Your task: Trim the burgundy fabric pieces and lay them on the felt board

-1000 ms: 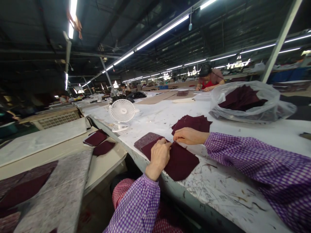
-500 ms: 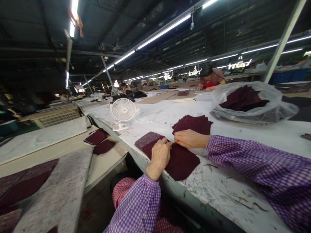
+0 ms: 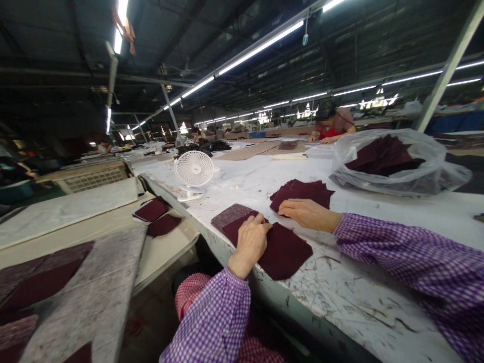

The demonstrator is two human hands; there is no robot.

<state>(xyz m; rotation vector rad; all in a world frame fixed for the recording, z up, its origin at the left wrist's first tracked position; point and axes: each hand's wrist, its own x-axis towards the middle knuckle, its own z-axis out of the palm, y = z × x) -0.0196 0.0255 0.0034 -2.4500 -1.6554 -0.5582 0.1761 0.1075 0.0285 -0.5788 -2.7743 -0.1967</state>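
Observation:
My left hand [image 3: 250, 243] bends over the maroon fabric pieces [image 3: 285, 254] at the table's near edge, thumb and fingers closed on their upper edge. A speckled grey-maroon piece [image 3: 231, 216] shows from under them at the left. A fanned pile of maroon fabric pieces [image 3: 302, 189] lies just beyond. At that pile's near left corner is my right hand [image 3: 308, 214], its fingertips pinched on the edge of a piece. How many layers either hand grips, I cannot tell.
A white fan [image 3: 194, 171] stands left of the pieces. To the right sits a clear plastic bag [image 3: 401, 184] filled with maroon pieces. More pieces [image 3: 163, 227] lie on the lower side table [image 3: 168, 254]. Across the white table a person [image 3: 335, 126] works.
My right hand has moved right, from the seam of the near pieces beside my left hand to the edge of the far pile. My left hand has stayed almost in place.

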